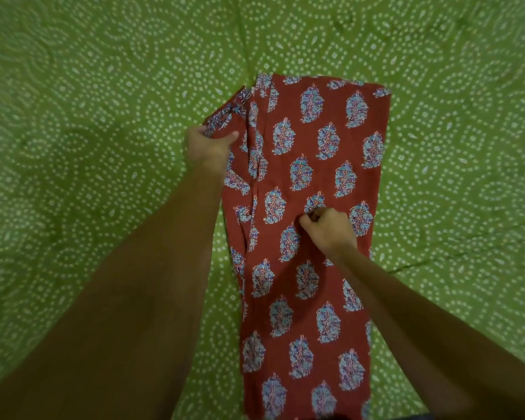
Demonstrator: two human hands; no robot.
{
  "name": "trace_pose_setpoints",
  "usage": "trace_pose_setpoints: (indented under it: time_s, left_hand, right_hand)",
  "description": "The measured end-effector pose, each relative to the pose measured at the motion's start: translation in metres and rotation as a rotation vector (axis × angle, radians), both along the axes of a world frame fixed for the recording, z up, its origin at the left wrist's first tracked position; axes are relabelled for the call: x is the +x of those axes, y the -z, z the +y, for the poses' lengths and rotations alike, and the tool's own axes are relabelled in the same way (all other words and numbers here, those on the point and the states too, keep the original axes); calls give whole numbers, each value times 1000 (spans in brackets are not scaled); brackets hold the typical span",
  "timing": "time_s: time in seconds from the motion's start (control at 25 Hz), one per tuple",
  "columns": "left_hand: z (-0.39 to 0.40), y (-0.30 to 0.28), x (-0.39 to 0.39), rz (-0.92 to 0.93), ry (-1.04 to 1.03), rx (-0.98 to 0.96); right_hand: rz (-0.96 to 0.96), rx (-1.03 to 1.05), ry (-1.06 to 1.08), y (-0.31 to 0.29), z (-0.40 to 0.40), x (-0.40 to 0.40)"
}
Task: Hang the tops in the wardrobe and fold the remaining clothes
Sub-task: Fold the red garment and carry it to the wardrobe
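The red printed garment (309, 213) lies lengthwise mid-frame on the green bedsheet (88, 131), only partly folded. The left hand (208, 147) grips its upper-left edge; the right hand (328, 228) pinches the cloth's middle. No wardrobe is visible.

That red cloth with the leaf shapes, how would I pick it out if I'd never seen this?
A green bedsheet dotted in white fills the view. On its middle lies a long red printed garment, the left hand gripping its far left corner, the right hand pinching its middle. Only it is red with blue leaf motifs.
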State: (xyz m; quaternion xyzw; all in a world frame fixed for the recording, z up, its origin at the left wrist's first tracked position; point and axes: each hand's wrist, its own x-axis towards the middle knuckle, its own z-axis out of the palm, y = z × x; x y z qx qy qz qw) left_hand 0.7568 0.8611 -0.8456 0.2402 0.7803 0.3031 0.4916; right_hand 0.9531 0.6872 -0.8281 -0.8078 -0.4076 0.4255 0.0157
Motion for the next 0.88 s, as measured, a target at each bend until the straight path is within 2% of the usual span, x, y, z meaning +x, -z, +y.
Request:
trace_pose_setpoints:
  time_s: [0.16, 0.36, 0.48, 0.56, 0.64, 0.76, 0.84, 0.88]
  left_hand:
    - [6, -5, -11, -76, 48, 17]
    - [-63, -28, -90, 125, -176, 332]
    - [-125, -36, -164, 122, -310, 347]
    - [-158, -43, -200, 179, -224, 291]
    - [-180, -41, -227, 406, 14, 203]
    - [-198, -38, -254, 619, 205, 182]
    - [-203, -39, -259, 667, 282, 290]
    - [-205, -43, -258, 635, 344, 320]
  right_hand:
    - [-19, 4, -22, 2, 2, -1]
    - [-116, 60, -74, -1, -12, -7]
    - [-143, 141, 43, -2, -29, -20]
    - [-157, 234, 134, -5, -40, -35]
    - [-205, 362, 157, -13, -51, -58]
    - [-389, 551, -40, -31, -64, -104]
    - [-360, 607, -228, -37, -69, -135]
    - [-323, 617, -339, -37, -71, -152]
